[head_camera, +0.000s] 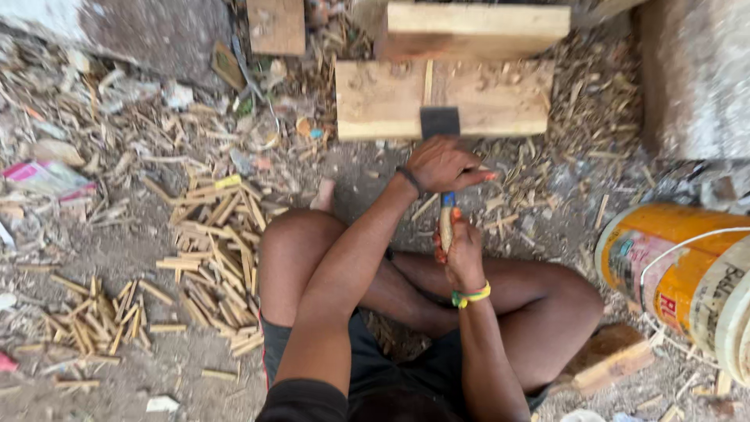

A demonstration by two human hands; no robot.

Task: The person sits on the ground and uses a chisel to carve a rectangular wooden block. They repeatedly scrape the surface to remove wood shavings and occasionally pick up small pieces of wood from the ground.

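Note:
I sit cross-legged on the ground. My right hand (461, 254), with a green and yellow band at the wrist, is closed around the wooden handle (446, 223) of a cleaver. Its dark blade (440, 122) rests on the near edge of a pale wooden block (500, 98). My left hand (441, 164) lies curled over the spot where blade meets handle, fingers pointing right. What is under that palm is hidden. A thin pale strip (427, 80) lies on the block just beyond the blade.
Heaps of short split sticks (219, 250) lie to my left, with a smaller heap (98, 316) further left. A yellow bucket (680, 273) lies on its side at my right. A second block (476, 27) is stacked behind the first. Wood chips and litter cover the ground.

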